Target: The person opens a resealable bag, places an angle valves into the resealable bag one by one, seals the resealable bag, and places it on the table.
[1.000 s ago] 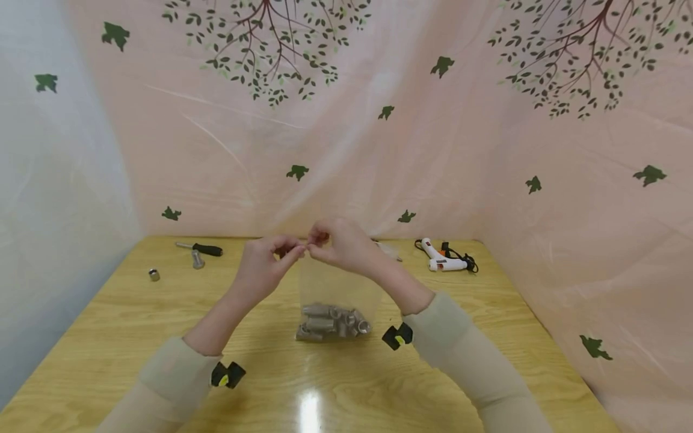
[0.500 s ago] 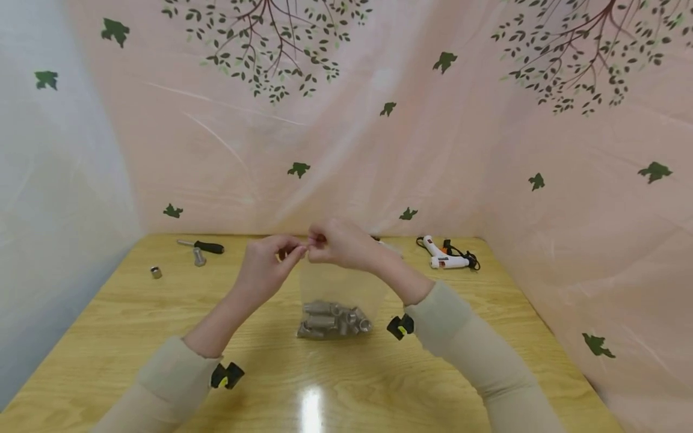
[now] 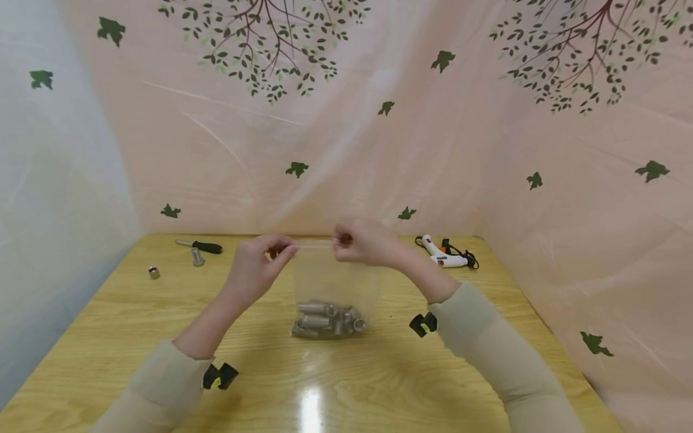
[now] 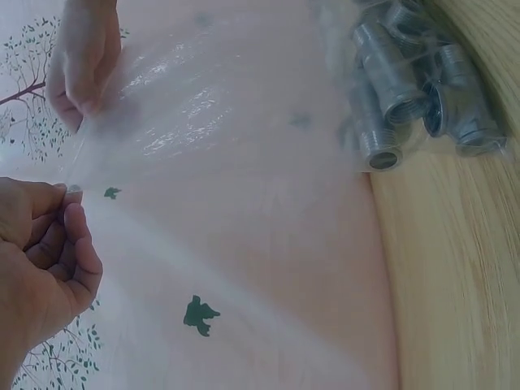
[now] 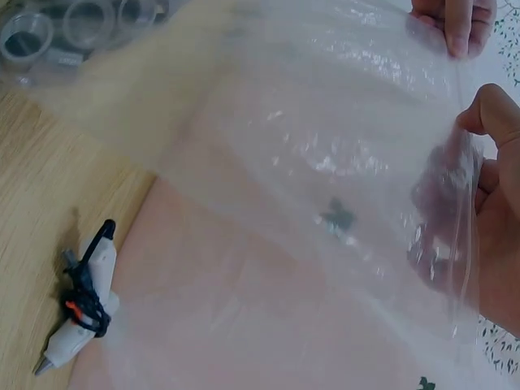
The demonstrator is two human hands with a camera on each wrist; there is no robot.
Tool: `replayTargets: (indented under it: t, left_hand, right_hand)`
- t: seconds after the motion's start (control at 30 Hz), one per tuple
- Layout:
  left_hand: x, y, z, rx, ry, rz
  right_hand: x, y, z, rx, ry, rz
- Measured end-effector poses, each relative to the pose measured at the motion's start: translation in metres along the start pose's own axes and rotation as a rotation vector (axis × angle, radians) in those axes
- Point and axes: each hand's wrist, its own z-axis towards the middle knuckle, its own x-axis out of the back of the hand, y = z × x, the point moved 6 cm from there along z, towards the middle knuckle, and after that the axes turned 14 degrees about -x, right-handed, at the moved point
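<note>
A clear plastic zip bag (image 3: 335, 282) hangs upright between the hands, its top edge stretched across. Several grey metal pipe fittings (image 3: 327, 320) are gathered at its bottom, close over the table. My left hand (image 3: 253, 267) pinches the bag's top left corner between thumb and forefinger. Farther right along the same edge, my right hand (image 3: 368, 243) pinches the zip strip. In the right wrist view, the right hand (image 5: 500, 195) has its thumb on the near face, with other fingers showing blurred through the plastic. The left wrist view shows threaded ends on the fittings (image 4: 390, 81).
A white glue gun (image 3: 446, 255) with a black cord lies at the back right of the wooden table (image 3: 379, 385). At the back left are a black-handled screwdriver (image 3: 208, 247), a bolt (image 3: 197, 258) and a small metal ring-like fitting (image 3: 154, 273). Printed curtains (image 3: 346, 132) stand behind.
My right hand has slid rightward along the bag's top edge, away from the left hand, baring a stretch of the edge between them. The left hand and bag have shifted slightly left.
</note>
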Motion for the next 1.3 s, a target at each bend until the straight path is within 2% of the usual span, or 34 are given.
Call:
replayTargets:
  t: [0.17, 0.27, 0.43, 0.57, 0.73, 0.93, 1.07, 1.2, 1.3]
  left_hand:
    - [0.006, -0.002, -0.002, 0.008, -0.005, 0.014]
    - [0.009, -0.003, -0.004, 0.014, 0.0, 0.022]
    - [0.012, -0.006, -0.007, 0.016, 0.006, 0.035]
    - [0.014, -0.006, -0.008, 0.003, 0.005, 0.044]
    - [0.014, -0.007, -0.008, 0.002, 0.007, 0.044]
    - [0.012, -0.008, -0.007, -0.019, 0.005, 0.047]
    - [0.015, -0.016, -0.01, 0.021, 0.024, 0.05]
    - [0.016, -0.025, -0.014, 0.069, 0.041, 0.044]
    - [0.014, -0.027, -0.014, 0.079, 0.044, 0.032]
  right_hand:
    - [0.005, 0.012, -0.01, -0.057, -0.055, 0.02]
    - [0.009, 0.019, -0.015, -0.082, -0.052, 0.013]
    - [0.014, 0.03, -0.023, -0.09, -0.032, 0.023]
    - [0.017, 0.04, -0.029, -0.063, -0.032, 0.041]
    - [0.023, 0.054, -0.041, -0.055, 0.009, 0.049]
    - [0.026, 0.071, -0.051, -0.075, 0.012, 0.099]
    - [0.031, 0.089, -0.062, -0.084, 0.102, 0.17]
    - [0.026, 0.095, -0.076, -0.039, 0.166, 0.236]
    - [0.008, 0.087, -0.08, 0.033, 0.099, 0.259]
